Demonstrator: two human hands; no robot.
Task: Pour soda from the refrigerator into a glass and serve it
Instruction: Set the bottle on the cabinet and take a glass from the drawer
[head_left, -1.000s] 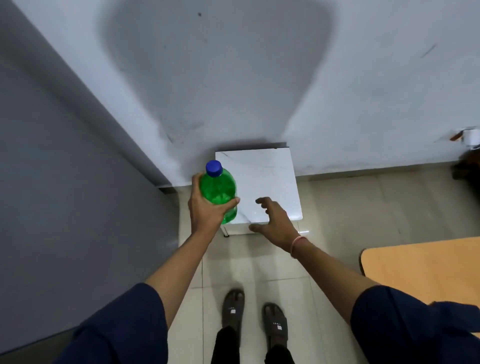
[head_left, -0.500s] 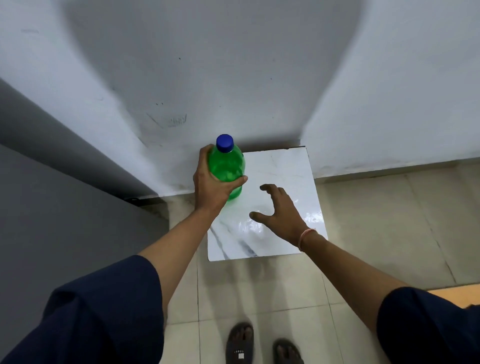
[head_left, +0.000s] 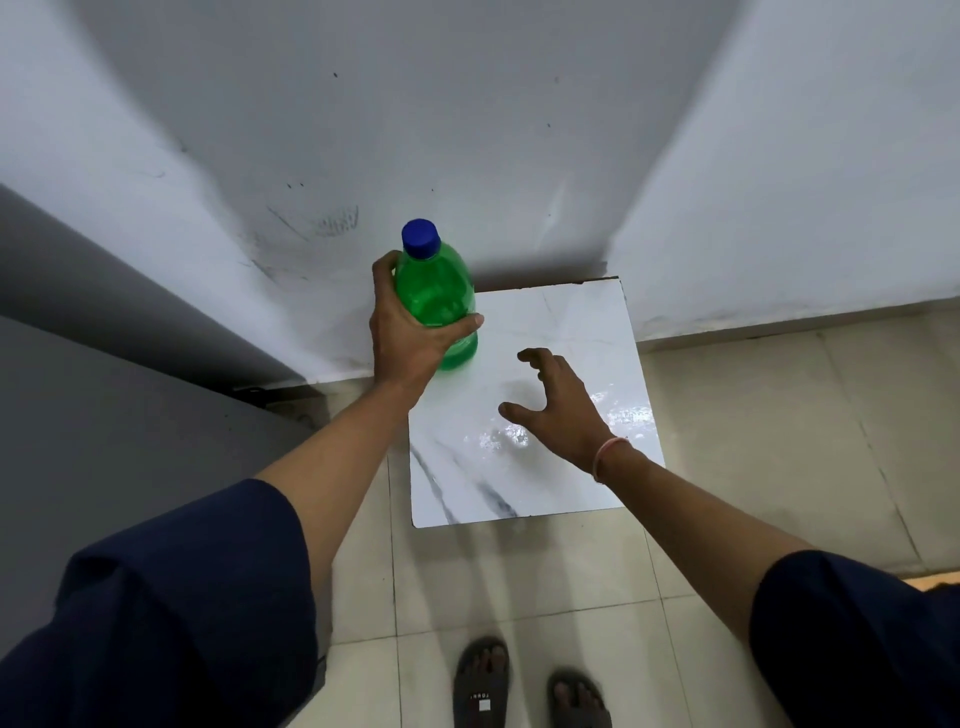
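Soda bottle (head_left: 435, 301) gripped by left hand (head_left: 410, 332) over marble table (head_left: 545, 467); right hand (head_left: 558, 405) spread, empty.

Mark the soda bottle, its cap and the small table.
soda bottle (head_left: 434, 296): head view, green body above the thumb.
cap (head_left: 420, 238): head view, blue top.
small table (head_left: 571, 322): head view, bare white top near the far corner.

Looking down on a white marble-patterned table (head_left: 576, 332) spreading beneath the right fingers (head_left: 536, 356), glossy and catching light. Seeing pale walls (head_left: 467, 130) meeting in a shadowed corner just beyond the left fingers (head_left: 383, 267), scuffed with dark marks (head_left: 322, 226). Finding beige floor tiles (head_left: 753, 415) running out right of the right fingers, and a grey panel (head_left: 104, 415) closing in left of the left fingers.
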